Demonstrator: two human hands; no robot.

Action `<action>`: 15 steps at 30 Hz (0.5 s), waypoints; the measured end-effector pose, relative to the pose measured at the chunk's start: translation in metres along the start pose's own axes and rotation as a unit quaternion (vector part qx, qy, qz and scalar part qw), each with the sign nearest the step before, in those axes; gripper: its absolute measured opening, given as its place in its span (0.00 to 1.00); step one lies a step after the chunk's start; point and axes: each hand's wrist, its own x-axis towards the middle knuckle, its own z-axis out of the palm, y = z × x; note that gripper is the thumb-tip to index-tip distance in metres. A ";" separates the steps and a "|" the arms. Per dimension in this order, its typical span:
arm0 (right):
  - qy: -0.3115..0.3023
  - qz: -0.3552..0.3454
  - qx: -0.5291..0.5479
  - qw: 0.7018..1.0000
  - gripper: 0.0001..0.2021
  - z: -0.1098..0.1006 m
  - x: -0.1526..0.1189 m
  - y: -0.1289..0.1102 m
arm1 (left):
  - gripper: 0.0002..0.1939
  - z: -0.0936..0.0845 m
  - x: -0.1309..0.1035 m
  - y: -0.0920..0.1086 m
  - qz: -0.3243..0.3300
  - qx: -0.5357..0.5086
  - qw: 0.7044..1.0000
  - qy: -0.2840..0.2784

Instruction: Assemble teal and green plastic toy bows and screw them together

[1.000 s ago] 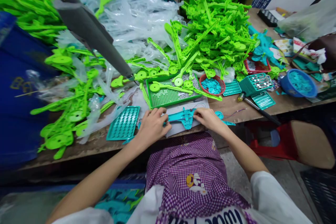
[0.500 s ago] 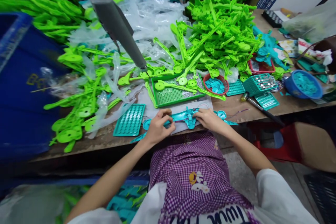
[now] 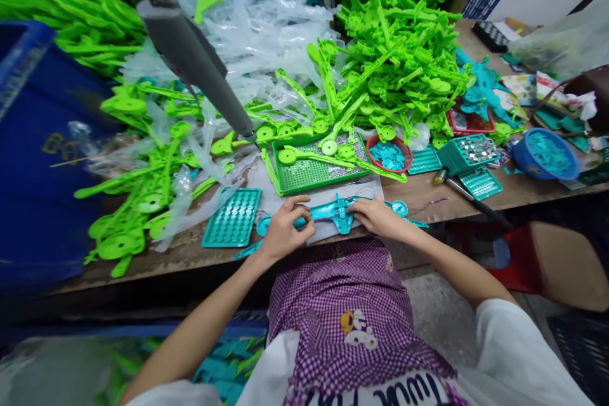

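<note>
A long teal plastic part with thin wires lies across the table's front edge, over a white sheet. My left hand is closed around its left stretch, fingers curled with thumb and forefinger near each other. On the raised middle of the part, my right hand pinches with its fingertips; whether a wire is between them is too small to tell. Just behind the hands stands a green tray with small metal pieces and lime-green parts across it. A grey electric screwdriver hangs above the tray's left corner.
A teal dimpled tray lies left of my hands. Lime-green parts are heaped behind. A red basket, a hammer and a blue bowl stand to the right. A blue crate stands at the left.
The view has shifted slightly, and the hanging screwdriver appears further left. Both my hands keep nearly the same places on the teal part.
</note>
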 end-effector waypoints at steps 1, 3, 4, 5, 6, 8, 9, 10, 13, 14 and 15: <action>0.007 0.001 0.006 1.000 0.14 0.000 0.000 0.000 | 0.04 0.000 0.000 0.000 -0.003 -0.002 1.000 -0.003; 0.013 -0.002 0.008 1.000 0.14 0.001 0.000 0.001 | 0.04 -0.001 0.000 0.001 -0.008 -0.006 1.000 -0.010; 0.010 -0.006 0.004 1.000 0.14 0.001 -0.001 0.002 | 0.04 -0.001 0.000 0.001 -0.010 -0.006 1.000 -0.013; 0.008 -0.009 0.002 1.000 0.13 0.002 -0.001 0.002 | 0.04 -0.002 0.000 0.001 -0.011 -0.007 1.000 -0.014; 0.007 -0.011 0.002 1.000 0.13 0.003 -0.001 0.003 | 0.04 -0.002 -0.001 0.001 -0.009 -0.006 1.000 -0.013; 0.018 -0.007 0.015 1.000 0.13 0.005 -0.001 0.004 | 0.04 -0.002 -0.001 0.001 -0.003 -0.001 1.000 -0.007; 0.030 -0.001 0.027 0.999 0.12 0.007 -0.001 0.004 | 0.04 -0.002 -0.001 0.000 -0.004 0.004 1.000 0.000; 0.045 0.008 0.039 0.998 0.12 0.009 0.000 0.005 | 0.05 -0.001 -0.001 0.000 -0.008 0.007 1.000 0.007; 0.071 0.030 0.063 0.995 0.10 0.012 0.001 0.007 | 0.05 -0.001 0.000 -0.002 -0.051 -0.009 0.998 0.034; 0.070 0.032 0.064 0.995 0.09 0.011 0.001 0.008 | 0.05 -0.002 -0.001 -0.001 -0.063 -0.014 0.997 0.045; 0.065 0.031 0.064 0.995 0.08 0.010 0.000 0.007 | 0.06 -0.003 -0.001 0.000 -0.070 -0.010 0.996 0.057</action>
